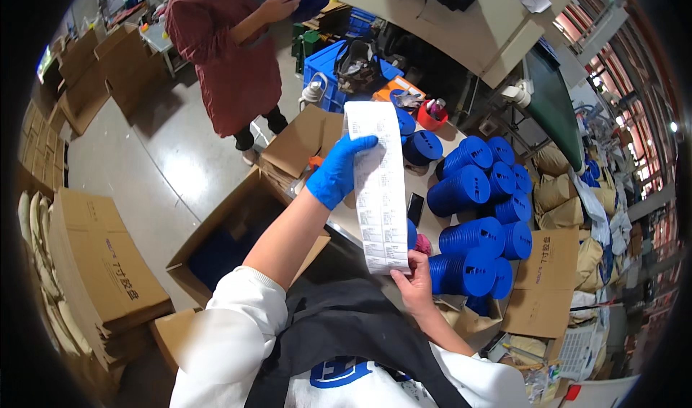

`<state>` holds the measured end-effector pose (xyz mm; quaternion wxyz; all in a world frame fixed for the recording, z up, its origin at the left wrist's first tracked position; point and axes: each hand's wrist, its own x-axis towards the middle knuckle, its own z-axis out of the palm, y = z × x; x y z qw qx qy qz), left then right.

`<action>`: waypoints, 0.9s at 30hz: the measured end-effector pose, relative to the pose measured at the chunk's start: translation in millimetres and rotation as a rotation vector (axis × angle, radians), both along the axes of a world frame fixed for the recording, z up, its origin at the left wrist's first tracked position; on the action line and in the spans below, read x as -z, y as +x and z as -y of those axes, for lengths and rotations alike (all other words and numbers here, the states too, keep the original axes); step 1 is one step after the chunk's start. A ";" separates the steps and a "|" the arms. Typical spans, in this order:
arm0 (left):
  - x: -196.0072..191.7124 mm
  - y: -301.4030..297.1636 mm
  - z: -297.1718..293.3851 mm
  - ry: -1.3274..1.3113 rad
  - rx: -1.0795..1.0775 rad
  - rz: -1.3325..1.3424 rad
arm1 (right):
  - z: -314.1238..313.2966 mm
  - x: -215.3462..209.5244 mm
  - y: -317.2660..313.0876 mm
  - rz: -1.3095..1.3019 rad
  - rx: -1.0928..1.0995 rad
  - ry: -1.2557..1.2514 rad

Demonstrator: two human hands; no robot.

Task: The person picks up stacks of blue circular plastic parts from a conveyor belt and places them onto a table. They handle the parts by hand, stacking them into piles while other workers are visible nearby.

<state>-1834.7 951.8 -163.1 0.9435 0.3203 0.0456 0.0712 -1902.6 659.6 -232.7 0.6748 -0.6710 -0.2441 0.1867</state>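
A long white strip of printed labels [380, 192] hangs between my two hands. My left hand [339, 169], in a blue glove, is closed on its upper left side, thumb lying across the front. Down at the strip's lower right corner, my bare right hand [416, 284] pinches the edge between thumb and fingers. Right of the strip, stacks of round blue plastic discs [461, 190] stand and lie on the table [346, 217]. A dark phone-like object [415, 210] and something pink [423, 245] lie just beside the strip.
An open cardboard box [189, 253] with blue contents stands at my left, near folded cartons [108, 256]. Ahead, a person in a dark red coat [223, 55] holds a blue disc. A blue crate [324, 65], a red tub [432, 116] and a green conveyor [553, 109] stand beyond.
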 end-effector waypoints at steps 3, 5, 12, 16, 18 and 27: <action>-7.0 -15.3 16.7 0.121 0.002 0.155 | 8.3 19.8 8.3 0.048 0.093 -0.135; -9.1 -27.0 25.9 0.207 0.010 0.167 | 10.8 25.8 17.9 0.138 0.142 -0.231; -20.6 -75.8 63.9 0.563 0.025 0.031 | 0.5 -70.8 76.9 -0.022 -0.095 0.142; -36.6 -98.6 85.5 0.760 0.212 -0.065 | -11.6 -108.2 93.4 -0.305 -0.336 0.277; -33.0 -102.9 93.0 0.778 0.240 -0.069 | -14.1 -126.2 83.9 -0.356 -0.289 0.326; -22.6 -111.8 104.7 0.446 0.114 0.012 | -14.2 -119.3 53.6 -0.139 -0.108 0.311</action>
